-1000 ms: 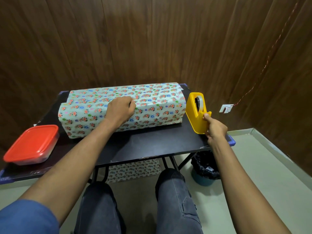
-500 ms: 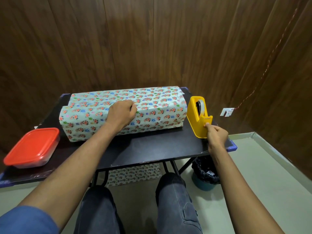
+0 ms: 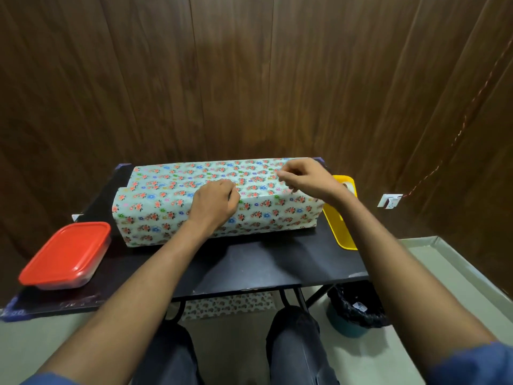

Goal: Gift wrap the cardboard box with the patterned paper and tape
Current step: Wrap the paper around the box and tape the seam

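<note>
1. Cardboard box (image 3: 216, 201), a long rectangular block, lies across the far half of the table, fully covered in matte patterned paper (image 3: 166, 218) with small red and blue flowers on pale mint.
2. Left hand (image 3: 213, 207) rests on the top near edge at mid-length, fingers curled, pressing the paper seam down.
3. Right hand (image 3: 305, 176) hovers over the box's right end, thumb and fingertips pinched; whether a strip of tape is in them cannot be told.
4. Glossy yellow tape dispenser (image 3: 340, 226) stands just right of the box.
5. Red-lidded plastic container (image 3: 66, 255), with rounded corners, sits at near left on the dark table (image 3: 249, 270).
6. Half a second ago the right hand was at the dispenser; now it is over the box.
</note>
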